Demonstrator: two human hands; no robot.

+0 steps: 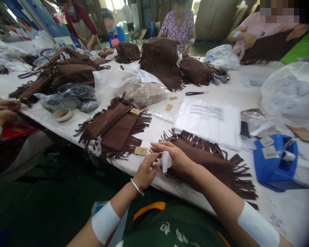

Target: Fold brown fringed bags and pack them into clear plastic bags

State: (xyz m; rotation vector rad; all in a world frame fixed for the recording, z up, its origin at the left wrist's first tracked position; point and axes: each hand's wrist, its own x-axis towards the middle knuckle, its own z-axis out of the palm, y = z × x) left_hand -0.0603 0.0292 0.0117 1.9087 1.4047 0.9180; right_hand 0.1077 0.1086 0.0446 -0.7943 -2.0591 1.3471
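The left hand (145,172) is pinching a piece of white tissue (166,162), its fingertips pressed together, while the right hand (177,159) is closing over the tissue from the other side, though whether it is gripping is hard to tell. A fringed brown suede bag (203,161) is lying under the right wrist on a white-covered worktable (280,206). A second fringed bag (113,132) is lying nearby, and a blue dispenser (273,164) is standing to the right.

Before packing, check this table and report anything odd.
A small white dish holding yellowish-brown residue sits near the table's edge, close to a fringed brown suede bag; it looks out of place among the goods.
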